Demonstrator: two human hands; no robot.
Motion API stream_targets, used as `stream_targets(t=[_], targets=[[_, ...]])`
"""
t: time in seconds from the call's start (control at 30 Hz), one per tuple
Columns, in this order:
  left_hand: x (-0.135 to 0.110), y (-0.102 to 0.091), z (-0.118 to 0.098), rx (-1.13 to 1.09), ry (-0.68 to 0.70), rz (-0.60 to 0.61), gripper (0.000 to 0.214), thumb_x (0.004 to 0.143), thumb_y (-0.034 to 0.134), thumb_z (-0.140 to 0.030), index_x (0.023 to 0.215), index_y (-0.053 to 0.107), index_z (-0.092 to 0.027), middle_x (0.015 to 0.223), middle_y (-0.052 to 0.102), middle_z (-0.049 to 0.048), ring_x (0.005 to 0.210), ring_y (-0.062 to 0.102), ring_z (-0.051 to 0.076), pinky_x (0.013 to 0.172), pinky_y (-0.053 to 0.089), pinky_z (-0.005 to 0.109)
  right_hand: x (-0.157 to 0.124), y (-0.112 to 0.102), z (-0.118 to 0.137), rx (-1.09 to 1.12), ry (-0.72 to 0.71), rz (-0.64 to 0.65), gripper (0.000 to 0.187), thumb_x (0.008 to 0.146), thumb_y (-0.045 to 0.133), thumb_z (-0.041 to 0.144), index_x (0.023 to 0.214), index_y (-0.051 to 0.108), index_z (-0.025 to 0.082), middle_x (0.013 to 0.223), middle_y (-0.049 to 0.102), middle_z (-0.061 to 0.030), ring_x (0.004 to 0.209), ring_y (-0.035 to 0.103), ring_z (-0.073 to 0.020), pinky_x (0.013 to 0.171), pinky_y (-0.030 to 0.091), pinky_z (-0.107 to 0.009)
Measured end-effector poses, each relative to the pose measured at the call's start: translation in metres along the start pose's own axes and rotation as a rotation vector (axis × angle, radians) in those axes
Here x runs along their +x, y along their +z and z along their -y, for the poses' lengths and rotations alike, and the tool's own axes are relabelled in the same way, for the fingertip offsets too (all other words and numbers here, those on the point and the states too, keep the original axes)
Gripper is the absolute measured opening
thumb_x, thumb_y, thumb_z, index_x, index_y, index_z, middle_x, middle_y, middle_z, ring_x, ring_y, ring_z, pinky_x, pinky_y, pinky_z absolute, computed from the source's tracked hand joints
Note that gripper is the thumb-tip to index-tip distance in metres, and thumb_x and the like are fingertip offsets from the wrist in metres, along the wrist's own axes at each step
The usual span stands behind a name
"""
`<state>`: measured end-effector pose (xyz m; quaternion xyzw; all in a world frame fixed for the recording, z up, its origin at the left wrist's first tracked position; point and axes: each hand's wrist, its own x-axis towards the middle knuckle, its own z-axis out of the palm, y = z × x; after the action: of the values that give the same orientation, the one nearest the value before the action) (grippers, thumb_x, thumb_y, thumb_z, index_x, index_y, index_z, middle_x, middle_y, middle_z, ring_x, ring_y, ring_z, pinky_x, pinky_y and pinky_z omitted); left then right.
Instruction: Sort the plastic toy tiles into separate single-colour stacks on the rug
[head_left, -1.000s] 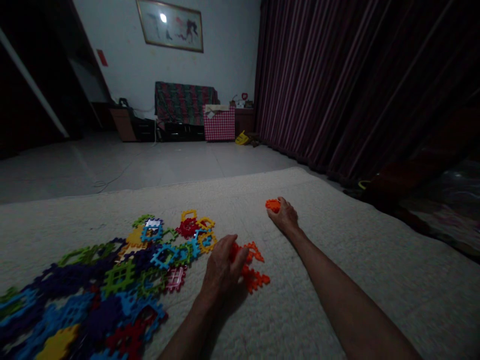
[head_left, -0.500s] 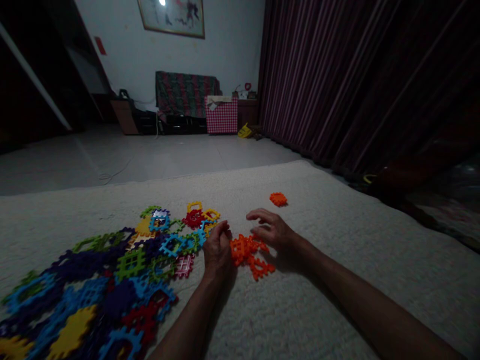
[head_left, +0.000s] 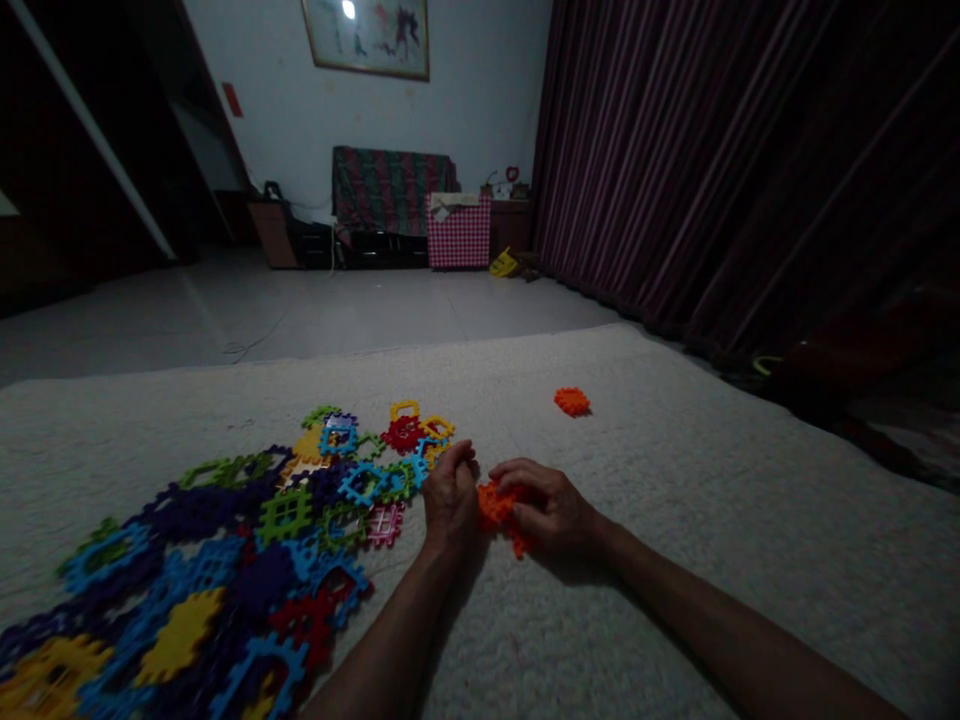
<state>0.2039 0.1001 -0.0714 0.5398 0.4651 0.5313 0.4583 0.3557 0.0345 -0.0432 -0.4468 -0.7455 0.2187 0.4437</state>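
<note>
A small heap of orange interlocking plastic tiles (head_left: 496, 505) lies on the cream carpet (head_left: 675, 520) in front of me. My right hand (head_left: 547, 512) curls over the heap, fingers closed on the orange tiles. My left hand (head_left: 450, 492) rests beside the heap on its left, fingers bunched against it; what they hold, if anything, is hidden. A single orange tile (head_left: 572, 401) lies apart, farther back on the right.
A wide spread of coloured tiles (head_left: 247, 540) in blue, purple, green, yellow and red covers the carpet at my left. Dark striped curtains (head_left: 712, 170) hang on the right. Beyond the carpet are a bare floor, a cable, a covered cabinet and a checked box (head_left: 459, 230).
My right hand left one orange tile at the far right and came back to close on the orange heap. My left hand shifted slightly left of the heap. The view tilted.
</note>
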Motion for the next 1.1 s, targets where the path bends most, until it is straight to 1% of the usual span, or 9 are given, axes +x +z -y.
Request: stream_targets(t=[0.1,0.2,0.37,0.47,0.57,0.63,0.77,0.9,1.1], targets=[[-0.001,0.0,0.0,-0.01,0.006,0.0,0.03,0.083,0.05,-0.025,0.102,0.071,-0.016,0.093,0.071,0.0073,0.081,0.067,0.017,0.076,0.055,0.03,0.001,-0.005,-0.001,0.095,0.043,-0.015,0.019,0.078,0.06,0.017,0.092,0.072,0.021,0.112,0.07,-0.009,0.106,0.065,-0.0207,0.094,0.051,-0.037],[0.0,0.0,0.003,0.004,0.024,-0.003,0.03,0.083,0.049,-0.024,0.102,0.072,-0.016,0.095,0.072,0.0082,0.084,0.068,0.018,0.079,0.056,0.032,0.004,-0.014,-0.005,0.214,0.15,-0.118,0.017,0.083,0.06,0.027,0.093,0.072,0.021,0.112,0.071,-0.0087,0.104,0.066,-0.0204,0.091,0.052,-0.036],[0.001,0.0,0.005,0.069,0.046,0.013,0.033,0.081,0.049,-0.02,0.105,0.072,-0.017,0.103,0.073,0.0094,0.093,0.069,0.02,0.086,0.056,0.036,0.008,-0.025,-0.009,0.324,0.413,-0.219,0.025,0.08,0.065,0.039,0.091,0.073,0.019,0.087,0.072,-0.0046,0.076,0.064,-0.0166,0.069,0.053,-0.029],[0.001,0.0,0.004,0.097,0.049,0.014,0.033,0.08,0.05,-0.02,0.104,0.072,-0.017,0.102,0.074,0.009,0.092,0.069,0.021,0.085,0.056,0.037,0.012,-0.031,-0.015,0.295,0.468,-0.313,0.033,0.077,0.067,0.045,0.093,0.073,0.017,0.078,0.07,-0.0037,0.067,0.061,-0.0157,0.061,0.051,-0.027],[0.0,-0.001,-0.001,0.119,0.034,0.02,0.034,0.079,0.051,-0.021,0.104,0.073,-0.018,0.099,0.075,0.0083,0.089,0.07,0.021,0.083,0.057,0.036,0.014,-0.04,-0.027,0.142,0.446,-0.379,0.034,0.077,0.064,0.045,0.095,0.073,0.017,0.079,0.069,-0.0045,0.07,0.062,-0.0181,0.065,0.052,-0.031],[-0.001,-0.002,-0.004,0.131,0.033,0.024,0.034,0.08,0.05,-0.022,0.105,0.073,-0.018,0.099,0.075,0.0082,0.088,0.07,0.02,0.083,0.056,0.036,0.014,-0.048,-0.035,-0.072,0.433,-0.392,0.031,0.077,0.061,0.041,0.096,0.073,0.019,0.083,0.07,-0.0054,0.076,0.063,-0.0198,0.071,0.052,-0.034],[-0.003,-0.003,-0.009,0.148,0.063,0.021,0.034,0.079,0.05,-0.022,0.103,0.073,-0.017,0.1,0.075,0.0089,0.092,0.07,0.021,0.086,0.055,0.037,0.01,-0.063,-0.045,-0.5,0.465,-0.299,0.039,0.074,0.063,0.036,0.107,0.07,0.016,0.095,0.068,-0.0095,0.083,0.062,-0.021,0.079,0.05,-0.034],[-0.003,-0.003,-0.012,0.159,0.058,0.015,0.033,0.079,0.05,-0.021,0.102,0.073,-0.016,0.1,0.076,0.0092,0.093,0.07,0.022,0.088,0.054,0.039,0.006,-0.067,-0.047,-0.593,0.533,-0.15,0.052,0.074,0.067,0.042,0.119,0.065,0.014,0.102,0.067,-0.012,0.088,0.063,-0.0222,0.078,0.049,-0.033],[-0.003,-0.002,-0.013,0.164,0.065,0.007,0.032,0.079,0.05,-0.02,0.1,0.073,-0.017,0.1,0.076,0.009,0.094,0.071,0.022,0.09,0.054,0.038,0.005,-0.058,-0.043,-0.723,0.561,-0.089,0.058,0.071,0.069,0.04,0.124,0.063,0.016,0.109,0.062,-0.0132,0.099,0.06,-0.026,0.086,0.046,-0.033]])
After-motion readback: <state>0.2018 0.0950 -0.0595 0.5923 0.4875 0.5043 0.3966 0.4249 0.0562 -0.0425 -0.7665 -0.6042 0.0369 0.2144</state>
